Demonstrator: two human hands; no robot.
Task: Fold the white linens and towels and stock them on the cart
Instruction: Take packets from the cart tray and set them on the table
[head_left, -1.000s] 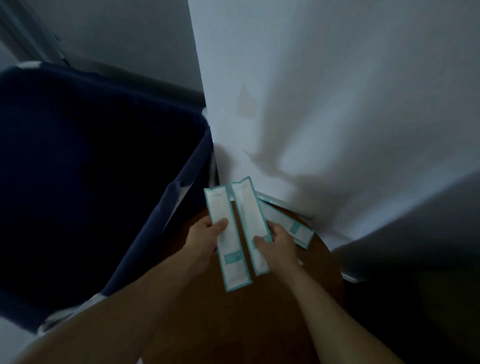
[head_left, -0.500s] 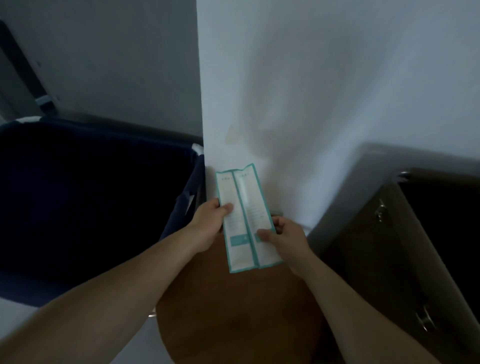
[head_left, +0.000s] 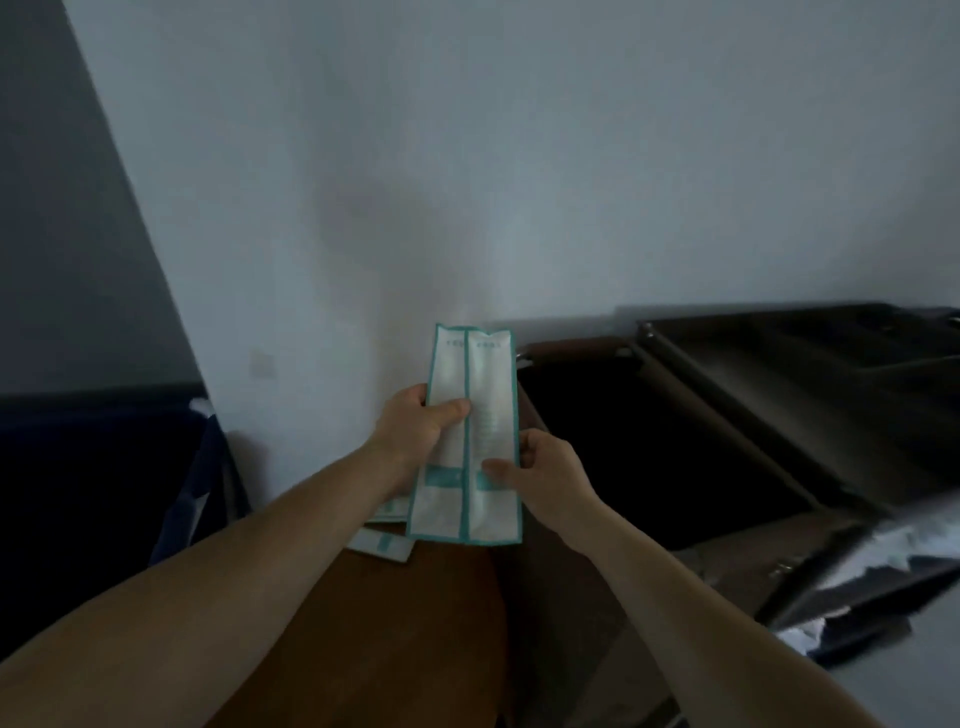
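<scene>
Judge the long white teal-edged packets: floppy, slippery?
Likely fairly stiff: the two long white teal-edged packets stand straight above the left hand and right hand. Probably light, given thumb pinches. Side by side, they might slide apart.

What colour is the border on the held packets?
Teal border on white packets, clearest in the head view.

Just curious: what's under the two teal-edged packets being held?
Similar packets lie on the brown table, partly showing. The held packets and left arm cover the rest.
</scene>
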